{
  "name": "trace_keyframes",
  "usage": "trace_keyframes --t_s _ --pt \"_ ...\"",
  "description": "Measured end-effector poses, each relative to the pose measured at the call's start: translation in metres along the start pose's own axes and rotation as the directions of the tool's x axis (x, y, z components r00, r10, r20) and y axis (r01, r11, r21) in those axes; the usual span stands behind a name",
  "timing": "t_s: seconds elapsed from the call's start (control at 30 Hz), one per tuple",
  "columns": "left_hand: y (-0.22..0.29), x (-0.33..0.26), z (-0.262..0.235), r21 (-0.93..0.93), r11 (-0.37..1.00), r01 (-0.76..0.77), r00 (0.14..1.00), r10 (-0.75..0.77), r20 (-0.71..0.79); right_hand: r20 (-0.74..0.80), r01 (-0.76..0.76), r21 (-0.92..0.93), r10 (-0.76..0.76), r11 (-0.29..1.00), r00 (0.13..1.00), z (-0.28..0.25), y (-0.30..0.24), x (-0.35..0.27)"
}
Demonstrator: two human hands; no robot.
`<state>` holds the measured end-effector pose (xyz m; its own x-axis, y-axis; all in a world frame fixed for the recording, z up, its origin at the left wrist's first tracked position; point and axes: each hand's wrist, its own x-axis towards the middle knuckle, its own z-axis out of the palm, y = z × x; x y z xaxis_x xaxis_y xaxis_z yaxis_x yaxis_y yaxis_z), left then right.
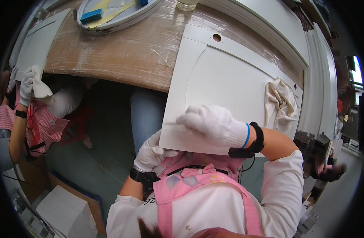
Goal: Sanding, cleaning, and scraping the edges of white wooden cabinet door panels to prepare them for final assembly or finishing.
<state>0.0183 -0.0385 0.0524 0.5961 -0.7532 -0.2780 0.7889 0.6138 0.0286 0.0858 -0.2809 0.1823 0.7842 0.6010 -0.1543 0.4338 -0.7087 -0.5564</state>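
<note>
A white cabinet door panel (225, 79) with a recessed middle lies partly on the table, its near end reaching over my lap. My left hand (150, 154), in a white knit glove, is closed at the panel's near left corner, fingers curled at the edge. Above the panel's near part is my right hand (211, 123), also gloved and slightly blurred at the fingertips. Its fingers are drawn together; whatever is in them, if anything, cannot be made out. A crumpled cream cloth (281, 104) rests on the panel's right end.
A film-wrapped brown table (110, 59) carries a round white tray (110, 27) with a blue block (91, 16) and yellow sheet. Long white panels (265, 23) stand at the back right. At left, a co-worker's gloved hand (27, 85) holds a cloth by another panel (39, 43).
</note>
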Motion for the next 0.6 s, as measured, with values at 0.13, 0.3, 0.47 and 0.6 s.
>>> trace_keyframes --t_s 0.13,0.3,0.47,0.6 --pt "-0.001 -0.001 -0.004 -0.07 0.997 -0.006 1.0 0.006 0.001 -0.495 -0.345 0.109 0.352 0.932 0.794 -0.029 0.058 -0.013" --pt "0.002 -0.001 -0.004 -0.093 0.995 0.044 0.999 -0.046 -0.024 -0.459 -0.25 -0.057 0.197 0.967 0.866 -0.032 0.091 -0.011" --pt "0.005 -0.007 -0.008 0.013 0.994 0.109 0.992 -0.108 -0.067 -0.383 -0.311 -0.136 0.239 0.941 0.892 -0.03 0.084 0.001" --pt "0.007 -0.011 -0.017 0.049 0.99 0.13 0.989 -0.125 -0.084 -0.202 -0.288 -0.217 0.246 0.933 0.948 -0.025 0.073 0.001"
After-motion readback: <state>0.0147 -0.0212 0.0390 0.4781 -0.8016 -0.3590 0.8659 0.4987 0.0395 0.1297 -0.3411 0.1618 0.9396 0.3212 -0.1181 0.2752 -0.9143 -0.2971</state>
